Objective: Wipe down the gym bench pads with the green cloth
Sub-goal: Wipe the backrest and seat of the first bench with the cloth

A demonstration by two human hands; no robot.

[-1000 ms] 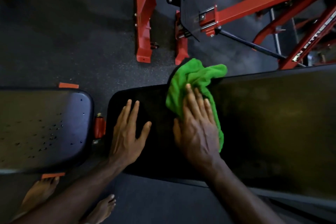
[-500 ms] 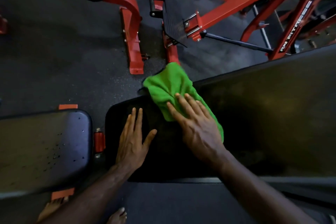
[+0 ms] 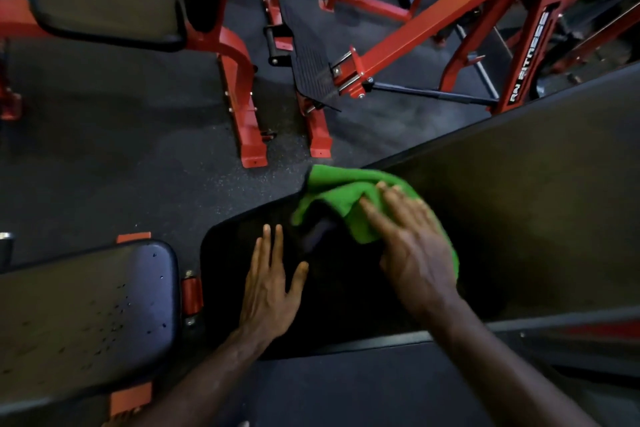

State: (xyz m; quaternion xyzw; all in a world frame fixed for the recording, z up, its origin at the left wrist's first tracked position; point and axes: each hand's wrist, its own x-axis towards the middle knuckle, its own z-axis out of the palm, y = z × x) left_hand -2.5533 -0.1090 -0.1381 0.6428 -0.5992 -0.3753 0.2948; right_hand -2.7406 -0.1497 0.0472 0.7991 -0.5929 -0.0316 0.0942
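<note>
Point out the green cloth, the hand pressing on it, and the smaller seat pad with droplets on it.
green cloth (image 3: 341, 199), head view: on its bare folded part beyond the fingers.
right hand (image 3: 412, 246), head view: on the back of the hand.
seat pad (image 3: 86, 315), head view: on its top surface, among the droplets.

Red machine frames (image 3: 242, 104) stand on dark speckled rubber floor (image 3: 104, 135) at 12 o'clock. Black ribbed footplate (image 3: 310, 69) between them. Upright (image 3: 526, 55) at 2 o'clock lettered, possibly "RN FITNESS".
</note>
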